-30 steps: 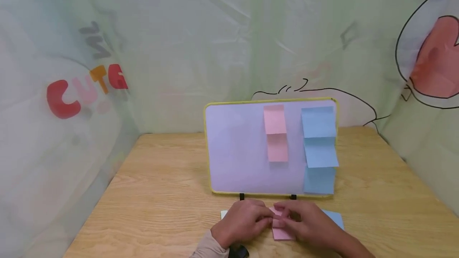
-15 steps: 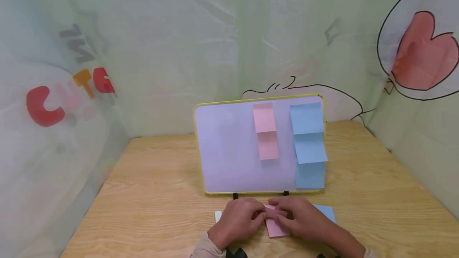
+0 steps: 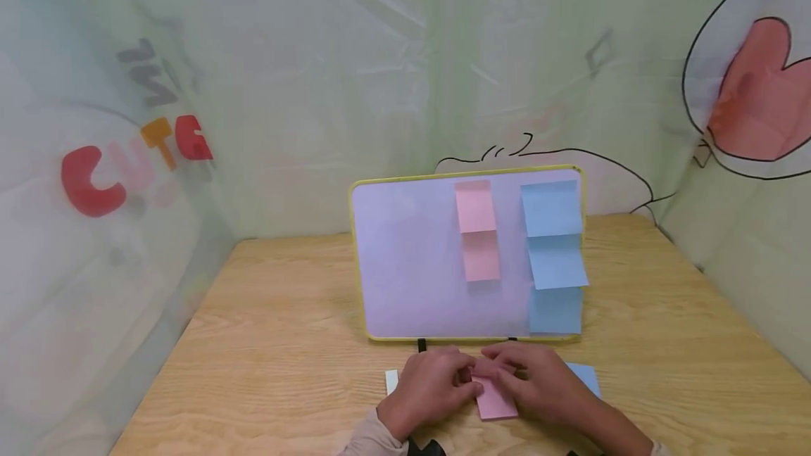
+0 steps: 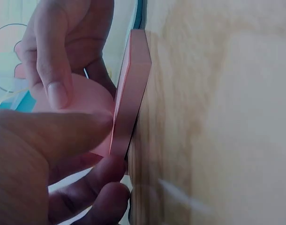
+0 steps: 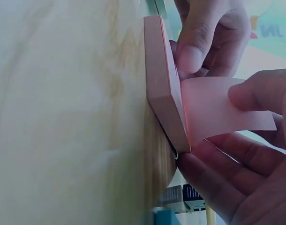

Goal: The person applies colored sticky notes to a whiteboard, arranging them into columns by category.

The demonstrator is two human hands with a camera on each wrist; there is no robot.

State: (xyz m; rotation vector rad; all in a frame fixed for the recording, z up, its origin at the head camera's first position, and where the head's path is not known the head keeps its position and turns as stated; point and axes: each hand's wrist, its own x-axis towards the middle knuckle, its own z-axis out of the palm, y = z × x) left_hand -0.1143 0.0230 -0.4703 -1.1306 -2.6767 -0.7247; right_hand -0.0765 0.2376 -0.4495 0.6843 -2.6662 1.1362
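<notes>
A pad of pink sticky notes [image 3: 496, 403] lies on the table in front of the whiteboard, between both hands. My left hand [image 3: 434, 385] grips its left side, thumb on top and fingers at the edge, as the left wrist view shows. With thumb and fingers, my right hand [image 3: 545, 382] pinches the top pink sticky note [image 5: 211, 103]. That sheet curves up away from the pad, one edge still against it. On the whiteboard [image 3: 412, 259] hang an upper pink note [image 3: 475, 206], a lower pink note [image 3: 481, 257] and a column of blue notes [image 3: 551, 210].
Partly behind the right hand lies a blue pad [image 3: 586, 376]. A whitish strip [image 3: 391, 381] shows beside the left hand. The yellow-framed board stands on black feet [image 3: 422, 345] just beyond the hands. Printed curtains [image 3: 355, 90] surround the wooden table [image 3: 272, 343].
The top pink sheet has been lifted and bent back toward the board, baring more of the pad. Both hands stay close to the pad. The head view has shifted slightly.
</notes>
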